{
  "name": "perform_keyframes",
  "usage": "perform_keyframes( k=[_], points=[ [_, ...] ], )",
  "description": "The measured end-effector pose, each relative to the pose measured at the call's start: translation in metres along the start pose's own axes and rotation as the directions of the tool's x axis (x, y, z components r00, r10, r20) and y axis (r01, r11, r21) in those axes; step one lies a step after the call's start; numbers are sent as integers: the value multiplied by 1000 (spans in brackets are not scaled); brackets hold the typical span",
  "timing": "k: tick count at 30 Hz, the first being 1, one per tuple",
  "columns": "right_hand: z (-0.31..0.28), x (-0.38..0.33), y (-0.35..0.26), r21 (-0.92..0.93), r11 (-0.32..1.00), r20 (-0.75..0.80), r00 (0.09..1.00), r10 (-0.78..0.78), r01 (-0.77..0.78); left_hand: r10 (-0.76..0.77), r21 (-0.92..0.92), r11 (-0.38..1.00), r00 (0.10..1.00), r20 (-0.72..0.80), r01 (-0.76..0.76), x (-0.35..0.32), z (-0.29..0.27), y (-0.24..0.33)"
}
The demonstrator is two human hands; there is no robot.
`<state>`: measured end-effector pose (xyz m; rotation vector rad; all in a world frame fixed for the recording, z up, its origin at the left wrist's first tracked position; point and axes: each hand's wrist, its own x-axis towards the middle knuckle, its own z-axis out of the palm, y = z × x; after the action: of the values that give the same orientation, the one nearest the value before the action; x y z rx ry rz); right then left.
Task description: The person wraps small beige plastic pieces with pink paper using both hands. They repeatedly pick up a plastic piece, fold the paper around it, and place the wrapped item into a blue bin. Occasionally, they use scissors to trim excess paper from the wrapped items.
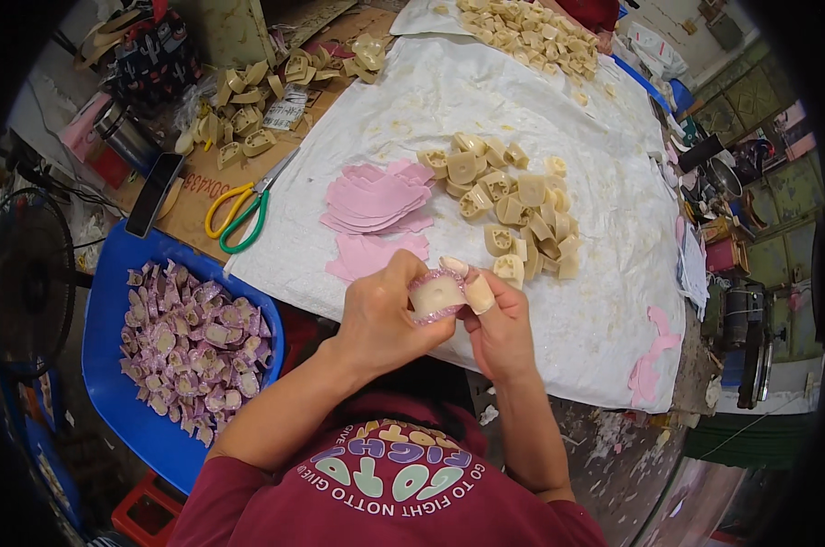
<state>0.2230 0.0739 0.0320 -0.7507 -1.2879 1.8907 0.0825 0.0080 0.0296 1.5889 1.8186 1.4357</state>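
A beige shoe heel [437, 294] with sparkly pink-purple covering around its edge is between my hands, close to the table's near edge. My left hand [380, 314] wraps around its left side. My right hand [503, 333], with pale covers on the thumb and a fingertip, pinches the covering at the right side. Just beyond lie flat cut pieces of pink material [376, 199], stacked in a loose pile. Several bare beige heels [533, 205] are heaped to the right of that stack.
White sheeting [604, 301] covers the table. At left stand a blue tub [105, 365] of pink-covered heels [193, 342] and a fan [27, 283]. Scissors [248, 211] and a phone [154, 194] lie beyond it. Another heel heap [531, 41] sits far back, near a person's red sleeve [595, 13].
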Motion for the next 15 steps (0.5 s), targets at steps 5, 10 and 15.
perform_keyframes(
  k=[5,10,15],
  points=[
    [5,5,15,-202,977,-140,986,-93,63,-39,53,998,999,-25,40,5,8,1],
    [4,0,11,-276,957,-50,993,-107,89,-53,36,998,998,-24,54,4,8,-3],
    [8,1,10,-260,965,-20,999,-37,30,-50,100,994,999,-9,51,2,5,-4]
  ],
)
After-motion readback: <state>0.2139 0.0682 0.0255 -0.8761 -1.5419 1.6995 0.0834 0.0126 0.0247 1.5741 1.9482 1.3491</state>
